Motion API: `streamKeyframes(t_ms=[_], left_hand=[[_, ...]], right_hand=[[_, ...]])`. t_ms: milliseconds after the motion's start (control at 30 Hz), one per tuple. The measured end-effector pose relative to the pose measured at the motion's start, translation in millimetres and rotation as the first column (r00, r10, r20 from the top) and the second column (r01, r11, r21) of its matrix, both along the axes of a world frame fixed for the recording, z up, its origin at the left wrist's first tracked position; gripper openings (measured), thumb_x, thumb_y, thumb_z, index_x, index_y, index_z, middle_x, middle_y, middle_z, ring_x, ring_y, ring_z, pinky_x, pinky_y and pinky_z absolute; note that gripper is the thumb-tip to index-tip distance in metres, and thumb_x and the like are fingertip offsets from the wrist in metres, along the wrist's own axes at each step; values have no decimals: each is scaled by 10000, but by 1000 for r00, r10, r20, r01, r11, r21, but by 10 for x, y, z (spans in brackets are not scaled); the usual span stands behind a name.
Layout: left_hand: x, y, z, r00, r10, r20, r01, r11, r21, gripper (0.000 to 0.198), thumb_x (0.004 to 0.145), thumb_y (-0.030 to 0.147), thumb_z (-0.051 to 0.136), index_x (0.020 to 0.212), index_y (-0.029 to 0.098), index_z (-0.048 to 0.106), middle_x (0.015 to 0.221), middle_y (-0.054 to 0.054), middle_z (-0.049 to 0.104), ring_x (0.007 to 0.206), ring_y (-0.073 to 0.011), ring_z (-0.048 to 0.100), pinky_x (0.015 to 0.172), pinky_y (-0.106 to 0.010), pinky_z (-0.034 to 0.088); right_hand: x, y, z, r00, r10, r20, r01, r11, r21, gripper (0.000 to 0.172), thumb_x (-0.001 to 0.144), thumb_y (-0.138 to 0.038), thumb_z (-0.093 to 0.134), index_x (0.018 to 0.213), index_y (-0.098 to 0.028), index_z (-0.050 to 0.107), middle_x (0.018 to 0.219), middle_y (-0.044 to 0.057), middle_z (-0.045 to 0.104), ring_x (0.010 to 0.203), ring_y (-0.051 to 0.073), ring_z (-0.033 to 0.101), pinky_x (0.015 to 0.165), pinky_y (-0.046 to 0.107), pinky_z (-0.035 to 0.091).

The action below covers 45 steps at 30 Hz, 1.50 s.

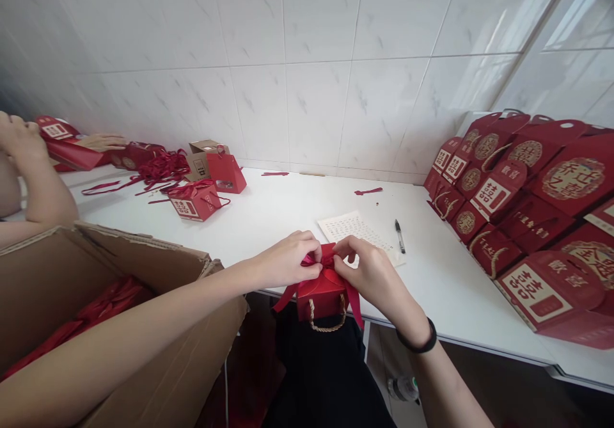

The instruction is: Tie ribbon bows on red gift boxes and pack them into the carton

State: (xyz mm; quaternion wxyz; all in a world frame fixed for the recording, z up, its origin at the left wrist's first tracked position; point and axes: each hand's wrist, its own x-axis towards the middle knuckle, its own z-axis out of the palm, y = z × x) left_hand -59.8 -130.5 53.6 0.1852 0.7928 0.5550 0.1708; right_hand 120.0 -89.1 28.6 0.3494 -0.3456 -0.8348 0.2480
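The left hand [288,258] and the right hand [371,271] are both pinched tight on a red ribbon [322,263] on top of a small red box [320,300]. The box sits at the near edge of the white table [268,217], right in front of the person, and a gold rope handle [327,319] hangs on its front. Just behind the hands lie a paper [352,228] with writing and a black pen [400,235]. A big pile of red boxes [522,210] fills the right side of the table. On the left is an open cardboard box [158,274]. Far left, another person's arm [36,172] rests near more ribbons [160,169].
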Motion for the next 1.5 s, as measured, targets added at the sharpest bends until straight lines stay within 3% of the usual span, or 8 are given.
streamKeyframes(t_ms=[133, 233, 433, 600, 1000, 1067, 1233, 1500], left_hand=[[21, -8, 15, 1000, 16, -9, -16, 1000, 27, 47, 754, 216, 488, 729, 180, 506, 824, -16, 505, 841, -171, 491, 731, -284, 400], [26, -13, 27, 1000, 18, -7, -17, 999, 34, 34, 739, 200, 488, 722, 180, 510, 818, -15, 508, 835, -169, 493, 729, -283, 404], [18, -12, 6, 1000, 27, -14, -26, 999, 31, 34, 739, 213, 490, 724, 182, 489, 824, -17, 514, 838, -174, 493, 715, -286, 408], [16, -11, -7, 1000, 28, -13, -28, 999, 26, 30, 737, 211, 492, 729, 182, 487, 833, -21, 522, 844, -177, 494, 721, -291, 413], [13, -12, -14, 999, 11, -33, -10, 999, 45, 43, 754, 216, 488, 741, 178, 504, 851, -36, 517, 851, -182, 489, 734, -299, 423], [11, -13, -9, 999, 9, -35, -8, 999, 37, 44, 755, 217, 486, 743, 179, 504, 851, -36, 515, 858, -185, 488, 736, -298, 419], [3, -7, -1, 999, -3, -38, 4, 999, 43, 31, 755, 211, 477, 748, 181, 484, 846, -32, 508, 855, -179, 485, 739, -290, 411], [-2, -6, -1, 999, -31, -39, 31, 999, 9, 37, 759, 212, 475, 757, 178, 489, 864, -38, 496, 883, -183, 486, 750, -290, 415]], right_hand=[[-37, -29, -58, 996, -82, -45, 87, 989, 121, 74, 734, -130, 492, 697, -190, 516, 692, 3, 598, 646, 165, 555, 594, 276, 410], [-48, -34, -119, 987, -118, -109, 132, 983, 131, 52, 723, -163, 480, 682, -195, 473, 670, 4, 574, 619, 162, 531, 582, 280, 405], [6, 0, -110, 972, 46, -232, -72, 992, -105, 89, 765, -225, 494, 829, -189, 544, 773, 7, 614, 697, 151, 566, 629, 276, 430], [60, 21, -37, 936, 214, -279, -283, 930, -236, 170, 809, -273, 511, 929, -179, 586, 857, 36, 635, 781, 168, 590, 651, 294, 439], [7, 60, -29, 954, 170, -249, -228, 947, -225, 113, 756, -283, 600, 817, -191, 622, 826, 17, 650, 684, 147, 541, 624, 287, 420], [14, 76, -35, 944, 183, -274, -257, 930, -263, 120, 755, -294, 621, 815, -190, 626, 822, 18, 650, 692, 149, 548, 630, 286, 435], [35, 130, -67, 866, 241, -437, -422, 821, -384, 191, 831, -365, 570, 868, -194, 645, 887, 34, 655, 821, 172, 605, 713, 290, 488], [-31, 251, -119, 825, 254, -505, -475, 796, -376, 181, 787, -360, 665, 845, -192, 631, 766, 8, 637, 715, 138, 590, 648, 253, 471]])
